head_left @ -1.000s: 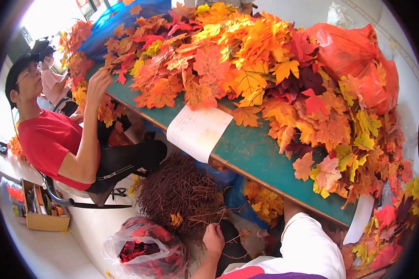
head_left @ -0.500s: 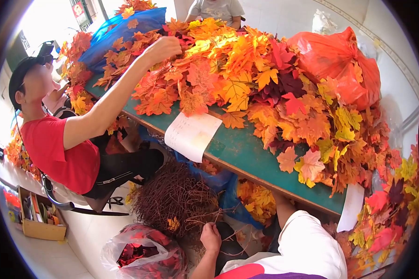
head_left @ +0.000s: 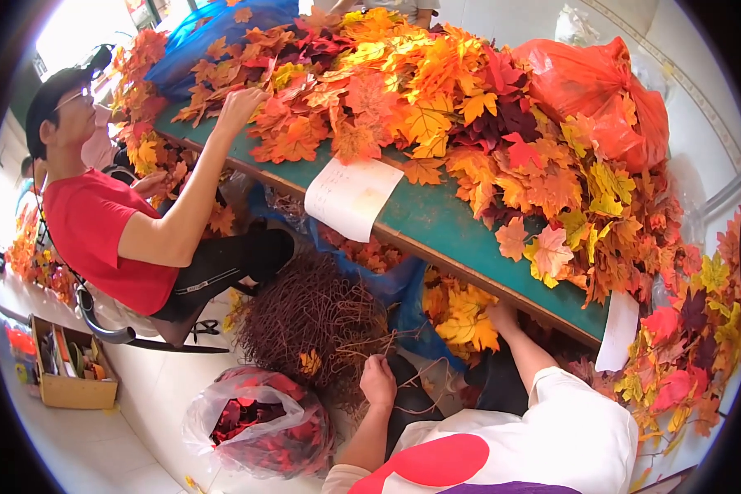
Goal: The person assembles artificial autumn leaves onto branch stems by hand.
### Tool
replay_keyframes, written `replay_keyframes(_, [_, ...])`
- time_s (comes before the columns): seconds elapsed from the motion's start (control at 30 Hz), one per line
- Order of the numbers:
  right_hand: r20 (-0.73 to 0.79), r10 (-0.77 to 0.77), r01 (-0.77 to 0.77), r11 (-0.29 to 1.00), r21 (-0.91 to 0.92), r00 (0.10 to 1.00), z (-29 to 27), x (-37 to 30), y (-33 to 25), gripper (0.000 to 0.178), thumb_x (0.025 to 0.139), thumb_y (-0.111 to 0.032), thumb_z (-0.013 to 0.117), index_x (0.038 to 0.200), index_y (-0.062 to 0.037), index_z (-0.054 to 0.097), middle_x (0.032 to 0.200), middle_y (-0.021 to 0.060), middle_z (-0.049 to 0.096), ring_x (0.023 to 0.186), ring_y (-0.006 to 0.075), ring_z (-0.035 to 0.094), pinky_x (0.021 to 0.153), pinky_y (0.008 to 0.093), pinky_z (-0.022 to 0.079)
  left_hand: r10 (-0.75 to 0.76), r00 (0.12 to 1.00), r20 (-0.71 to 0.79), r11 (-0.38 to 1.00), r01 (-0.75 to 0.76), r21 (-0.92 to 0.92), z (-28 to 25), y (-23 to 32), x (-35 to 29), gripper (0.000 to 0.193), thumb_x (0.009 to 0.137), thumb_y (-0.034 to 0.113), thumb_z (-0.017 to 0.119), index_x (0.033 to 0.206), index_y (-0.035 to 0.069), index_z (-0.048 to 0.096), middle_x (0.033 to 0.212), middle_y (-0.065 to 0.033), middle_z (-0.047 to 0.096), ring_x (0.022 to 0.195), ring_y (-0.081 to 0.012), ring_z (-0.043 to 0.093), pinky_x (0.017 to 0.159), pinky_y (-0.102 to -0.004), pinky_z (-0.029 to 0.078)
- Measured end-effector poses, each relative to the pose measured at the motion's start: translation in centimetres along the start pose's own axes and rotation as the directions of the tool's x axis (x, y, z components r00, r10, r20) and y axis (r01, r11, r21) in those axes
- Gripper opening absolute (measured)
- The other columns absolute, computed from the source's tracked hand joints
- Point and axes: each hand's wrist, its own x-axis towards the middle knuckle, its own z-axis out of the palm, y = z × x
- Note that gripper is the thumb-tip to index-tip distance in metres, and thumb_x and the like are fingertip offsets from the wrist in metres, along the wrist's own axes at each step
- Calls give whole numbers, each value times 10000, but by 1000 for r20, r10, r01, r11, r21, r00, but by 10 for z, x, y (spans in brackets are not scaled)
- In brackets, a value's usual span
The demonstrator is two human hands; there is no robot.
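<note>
My left hand (head_left: pixel 378 381) is closed over my lap on thin brown vine stems (head_left: pixel 416 403). These sit at the edge of a big tangled heap of bare brown stems (head_left: pixel 300 321). My right hand (head_left: pixel 504 316) is at the table's front edge, its fingers closed at a bunch of yellow-orange artificial maple leaves (head_left: pixel 468 323); the leaves partly hide the fingertips. Behind that bunch is an open blue bag (head_left: pixel 412 317) with more leaves under the table.
Piled maple leaves (head_left: pixel 436 90) cover much of the green table (head_left: pixel 445 239); a paper sheet (head_left: pixel 350 198) hangs over its edge. A red bag (head_left: pixel 593 99) stands at back right. A co-worker in red (head_left: pixel 99 239) sits at left. A clear bag (head_left: pixel 259 420) of dark red leaves is on the floor.
My right hand has come out from beneath the table edge with yellow-orange leaves. My left hand stays closed on the stems. The co-worker's raised arm has drawn back from the leaf pile.
</note>
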Motion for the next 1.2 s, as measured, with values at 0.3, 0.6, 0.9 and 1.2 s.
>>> replay_keyframes(0.3, [416, -395, 240, 895, 376, 819, -128, -87, -141, 298, 708, -46, 575, 1004, -64, 602, 884, 171, 625, 864, 309, 607, 757, 330, 473, -33, 999, 41, 999, 34, -31, 0, -5, -1, 65, 843, 145, 526, 882, 93, 530, 821, -112, 582, 738, -329, 577, 622, -414, 465])
replay_keyframes(0.6, [-168, -574, 544, 581, 605, 801, -259, -38, -219, 265, 793, -26, 578, 1056, -2, 590, 1005, 43, 637, 857, 139, 577, 780, 290, 455, 14, 1000, -7, 1000, -15, -25, -2, -12, -4, 60, 843, 119, 523, 875, 68, 528, 829, -117, 569, 741, -320, 571, 630, -403, 457])
replay_keyframes(0.9, [-401, -105, 401, 471, 786, 910, -350, 111, -216, 250, 776, 0, 575, 1016, 64, 553, 923, 89, 612, 773, 164, 598, 675, 285, 490, -8, 999, 44, 1000, 9, -12, -3, 1, -3, 73, 848, 130, 518, 885, 67, 520, 857, -124, 578, 755, -330, 578, 631, -408, 462])
replay_keyframes(1.2, [-589, -31, 522, 501, 690, 808, -338, 267, -206, 199, 775, -23, 608, 960, 46, 590, 876, 89, 636, 696, 172, 619, 615, 283, 490, -20, 999, 42, 1000, 19, 3, 0, -2, -1, 66, 848, 132, 517, 883, 76, 524, 856, -123, 578, 746, -333, 578, 624, -411, 464])
